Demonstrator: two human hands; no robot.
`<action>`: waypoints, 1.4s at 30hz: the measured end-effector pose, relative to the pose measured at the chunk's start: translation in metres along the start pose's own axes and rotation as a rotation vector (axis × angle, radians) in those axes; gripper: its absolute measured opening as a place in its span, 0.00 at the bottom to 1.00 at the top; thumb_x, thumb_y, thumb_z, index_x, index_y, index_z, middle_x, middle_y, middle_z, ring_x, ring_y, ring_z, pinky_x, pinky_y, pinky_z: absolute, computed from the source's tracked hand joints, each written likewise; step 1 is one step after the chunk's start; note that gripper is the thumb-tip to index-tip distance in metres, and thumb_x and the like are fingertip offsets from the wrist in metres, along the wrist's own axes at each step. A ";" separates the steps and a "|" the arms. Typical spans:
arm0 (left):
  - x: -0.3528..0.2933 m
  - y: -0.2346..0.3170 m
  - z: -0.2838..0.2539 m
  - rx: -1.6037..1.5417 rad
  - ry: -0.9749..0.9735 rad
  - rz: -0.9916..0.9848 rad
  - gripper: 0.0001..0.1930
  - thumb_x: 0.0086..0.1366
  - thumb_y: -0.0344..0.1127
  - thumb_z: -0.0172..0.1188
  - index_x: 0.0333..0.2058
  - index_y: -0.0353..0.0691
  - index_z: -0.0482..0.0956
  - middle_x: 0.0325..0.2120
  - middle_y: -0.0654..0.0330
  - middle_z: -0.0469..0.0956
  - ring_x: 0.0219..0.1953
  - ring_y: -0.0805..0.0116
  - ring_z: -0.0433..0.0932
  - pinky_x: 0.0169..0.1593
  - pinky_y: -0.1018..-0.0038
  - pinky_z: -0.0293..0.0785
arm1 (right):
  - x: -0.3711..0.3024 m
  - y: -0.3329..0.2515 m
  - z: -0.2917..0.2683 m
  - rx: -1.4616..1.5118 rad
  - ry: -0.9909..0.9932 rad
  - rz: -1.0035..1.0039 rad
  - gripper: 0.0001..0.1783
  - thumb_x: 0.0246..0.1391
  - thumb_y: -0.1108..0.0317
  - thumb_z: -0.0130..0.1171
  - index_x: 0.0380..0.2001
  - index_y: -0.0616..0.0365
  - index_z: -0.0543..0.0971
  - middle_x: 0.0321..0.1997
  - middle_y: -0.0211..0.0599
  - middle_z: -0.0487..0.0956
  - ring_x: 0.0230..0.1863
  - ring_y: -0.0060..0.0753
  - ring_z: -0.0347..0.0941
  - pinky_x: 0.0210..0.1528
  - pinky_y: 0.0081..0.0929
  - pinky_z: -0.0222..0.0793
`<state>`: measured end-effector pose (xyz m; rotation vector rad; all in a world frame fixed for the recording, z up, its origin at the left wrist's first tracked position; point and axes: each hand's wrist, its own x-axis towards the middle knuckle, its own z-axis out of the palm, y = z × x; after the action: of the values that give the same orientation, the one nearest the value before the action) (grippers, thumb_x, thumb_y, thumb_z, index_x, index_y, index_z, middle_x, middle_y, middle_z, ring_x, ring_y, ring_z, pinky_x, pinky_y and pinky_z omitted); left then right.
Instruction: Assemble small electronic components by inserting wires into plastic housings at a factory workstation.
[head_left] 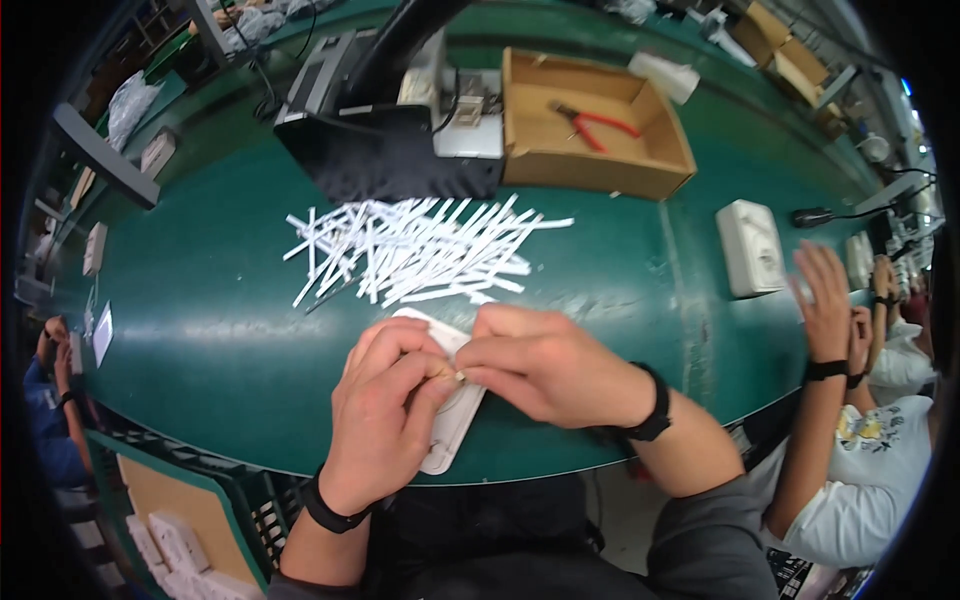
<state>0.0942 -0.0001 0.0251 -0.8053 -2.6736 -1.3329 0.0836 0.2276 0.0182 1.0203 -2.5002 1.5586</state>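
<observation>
Your left hand [385, 410] and right hand [545, 370] pinch together over a white plate [450, 430] lying flat at the table's [220, 340] near edge, fingertips clenched on something too small to identify. White strips [410, 250] are heaped at 12 o'clock, within reach. A cardboard box [590, 125] with red pliers [600, 125] sits at 1 o'clock; a co-worker's hand [825, 300] at 3 o'clock.

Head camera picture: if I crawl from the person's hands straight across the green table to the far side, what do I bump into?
White plastic plate under the left hand and right hand → pile of white strips → black machine base.
</observation>
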 end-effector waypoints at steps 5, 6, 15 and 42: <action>-0.009 -0.002 0.001 -0.179 0.061 -0.080 0.05 0.64 0.26 0.69 0.38 0.35 0.85 0.44 0.55 0.81 0.55 0.52 0.80 0.58 0.61 0.76 | -0.007 0.002 -0.011 -0.177 -0.092 0.028 0.15 0.59 0.72 0.72 0.49 0.59 0.85 0.44 0.40 0.81 0.45 0.43 0.80 0.46 0.35 0.77; -0.012 -0.003 0.000 -0.294 0.095 -0.161 0.06 0.63 0.26 0.69 0.39 0.35 0.85 0.45 0.54 0.81 0.55 0.52 0.80 0.58 0.61 0.76 | -0.005 -0.001 -0.010 -0.209 -0.040 0.025 0.21 0.57 0.67 0.75 0.53 0.58 0.84 0.49 0.42 0.80 0.49 0.45 0.80 0.51 0.36 0.76; -0.077 -0.036 -0.016 -0.286 0.413 -0.310 0.17 0.61 0.29 0.70 0.50 0.35 0.82 0.51 0.48 0.81 0.58 0.51 0.80 0.66 0.62 0.71 | -0.019 -0.058 0.065 -0.799 -0.018 0.165 0.62 0.44 0.34 0.78 0.73 0.62 0.65 0.73 0.65 0.66 0.72 0.66 0.64 0.72 0.60 0.63; -0.069 -0.027 0.001 -0.006 0.275 -0.166 0.14 0.62 0.32 0.72 0.45 0.39 0.83 0.48 0.54 0.83 0.58 0.50 0.79 0.76 0.49 0.60 | -0.191 0.067 -0.211 -1.301 0.485 1.029 0.50 0.51 0.34 0.74 0.64 0.62 0.74 0.62 0.53 0.77 0.61 0.59 0.77 0.58 0.53 0.75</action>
<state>0.1417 -0.0423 -0.0138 -0.3736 -2.5631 -1.3707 0.1324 0.5157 0.0048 -0.7632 -2.7524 -0.1708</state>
